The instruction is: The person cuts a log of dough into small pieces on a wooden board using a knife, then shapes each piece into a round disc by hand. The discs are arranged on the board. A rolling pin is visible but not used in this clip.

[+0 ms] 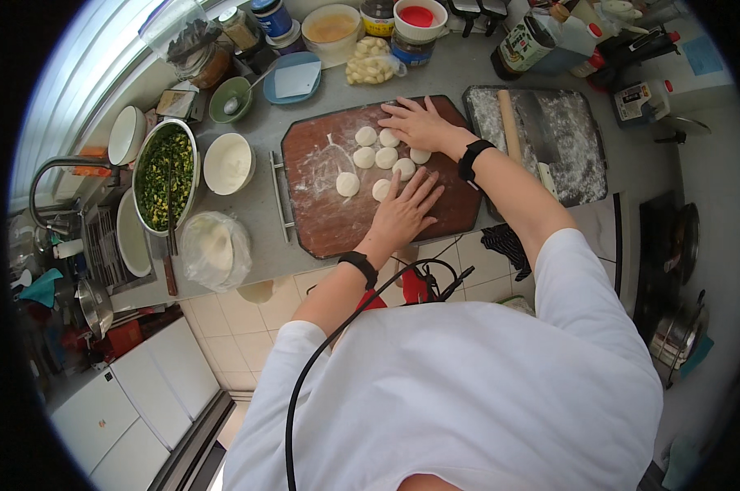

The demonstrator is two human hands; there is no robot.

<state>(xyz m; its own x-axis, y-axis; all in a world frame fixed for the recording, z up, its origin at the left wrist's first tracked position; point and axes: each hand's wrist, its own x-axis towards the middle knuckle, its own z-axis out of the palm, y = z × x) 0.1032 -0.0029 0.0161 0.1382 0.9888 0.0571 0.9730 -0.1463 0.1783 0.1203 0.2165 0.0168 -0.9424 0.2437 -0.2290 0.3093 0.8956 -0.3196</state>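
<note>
Several round white dough pieces [386,158] lie on a floured reddish-brown board [314,215]. One dough disc [348,184] sits apart from the others, to the left. My left hand [405,205] rests spread at the near side of the group, its fingers beside or over two pieces. At the far right of the group, my right hand [419,126] lies flat with its fingers spread, its palm side partly over dough. What is under both palms is hidden. Each wrist wears a black band.
Right of the board, a second floured board [581,147] holds a wooden rolling pin [509,126] and a cleaver [538,132]. To the left are a bowl of chopped green filling [167,172], a bowl of flour [228,164] and a plastic-covered bowl [215,250]. Jars and bottles line the back.
</note>
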